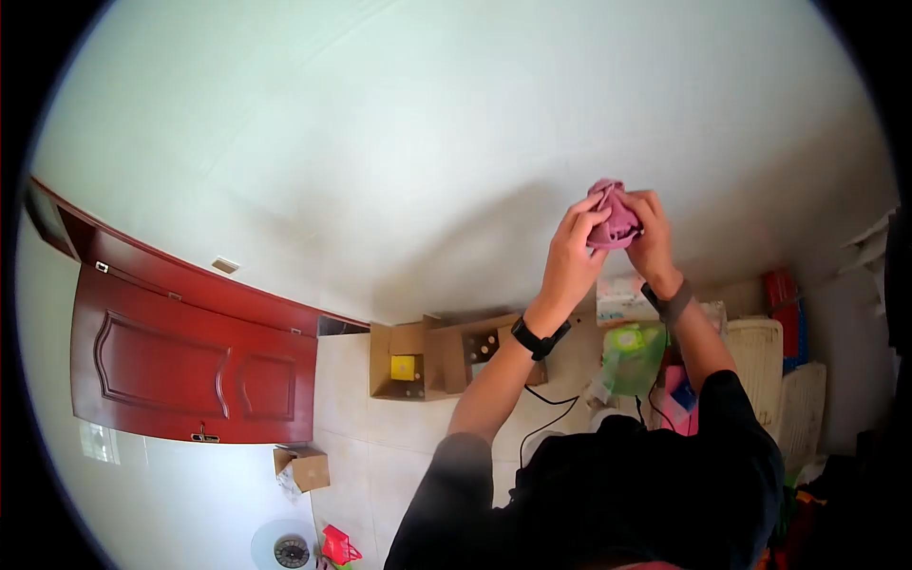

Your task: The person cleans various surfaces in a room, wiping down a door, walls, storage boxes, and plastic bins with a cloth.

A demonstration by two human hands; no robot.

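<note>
A crumpled pink cloth (613, 220) is held up in front of the pale wall, bunched between both hands. My left hand (571, 249) grips its left side, with the fingers curled over the folds. On the other side, my right hand (653, 242) is closed around the cloth's right edge. Both arms reach out and up, each with a dark band at the wrist. Whether the cloth touches the wall, I cannot tell. The palms and part of the cloth are hidden by the fingers.
Open cardboard boxes (437, 359) stand along the wall's foot, with bottles in one. A green plastic bag (634, 359) and cream-coloured panels (755, 356) are at the right. A red door (195, 356) is at the left. Dark cables (551, 418) run over the floor.
</note>
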